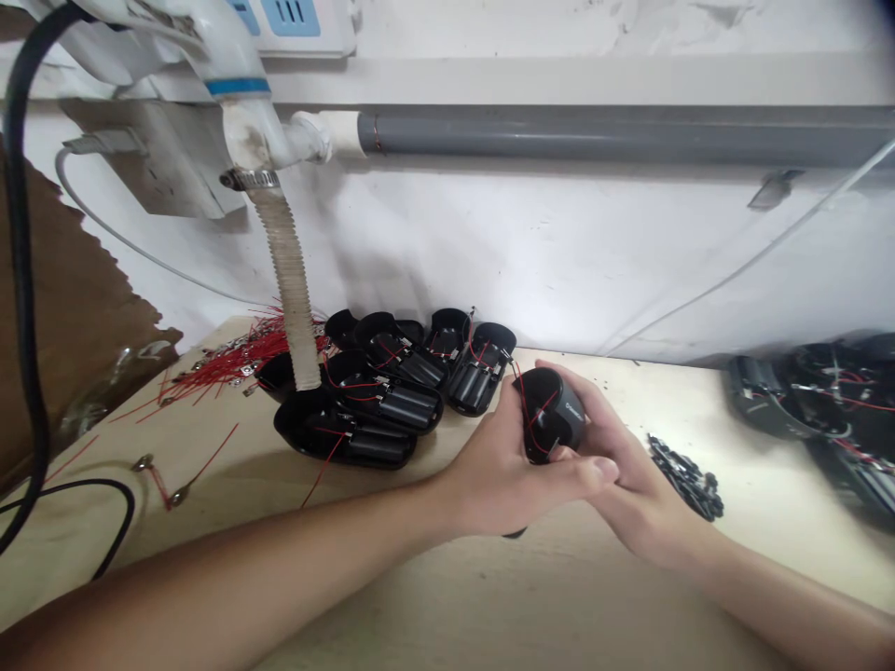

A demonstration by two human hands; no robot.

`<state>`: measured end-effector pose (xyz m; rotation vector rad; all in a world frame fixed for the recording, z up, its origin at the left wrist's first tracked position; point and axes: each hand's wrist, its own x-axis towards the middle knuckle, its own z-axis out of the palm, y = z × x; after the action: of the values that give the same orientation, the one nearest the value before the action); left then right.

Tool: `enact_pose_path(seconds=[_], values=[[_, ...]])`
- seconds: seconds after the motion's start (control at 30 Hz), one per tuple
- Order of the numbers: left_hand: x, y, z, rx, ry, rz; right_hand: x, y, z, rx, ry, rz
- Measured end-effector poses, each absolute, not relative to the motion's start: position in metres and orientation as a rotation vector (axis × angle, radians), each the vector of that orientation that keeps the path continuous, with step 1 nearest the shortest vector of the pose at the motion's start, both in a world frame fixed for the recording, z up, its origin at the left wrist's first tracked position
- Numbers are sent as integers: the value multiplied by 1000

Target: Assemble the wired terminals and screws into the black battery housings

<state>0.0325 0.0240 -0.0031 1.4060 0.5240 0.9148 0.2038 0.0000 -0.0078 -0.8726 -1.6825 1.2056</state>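
Observation:
Both my hands hold one black plastic shell (552, 415) with a red wire across it, just above the wooden bench (447, 596). My left hand (510, 466) wraps it from the left with the thumb stretched along its underside. My right hand (622, 466) cups it from the right and behind, fingers curled round its far side. Directly left of the hands lies a heap of several similar black shells (392, 391) with red wires, open sides up.
A ribbed hose (290, 289) hangs from a white pipe fitting into the heap. Loose red wires (224, 359) lie at the back left. Small black parts (685, 475) sit right of my hands, more black shells (832, 401) at the far right. A black cable (20, 280) runs down the left.

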Motion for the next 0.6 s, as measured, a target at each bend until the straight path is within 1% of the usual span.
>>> enact_pose_path(seconds=[0.23,0.37,0.47,0.6], values=[[35,26,-1,1407,551,927,205,0,-12,-873,-1638,1213],[36,25,-1,1381,572,997,208,7,-17,-807,-1574,1351],[37,25,-7,1277,622,1072,207,14,-21,-808,-1438,1439],[37,26,-17,1122,784,1176,207,21,-23,-863,-1197,1441]])
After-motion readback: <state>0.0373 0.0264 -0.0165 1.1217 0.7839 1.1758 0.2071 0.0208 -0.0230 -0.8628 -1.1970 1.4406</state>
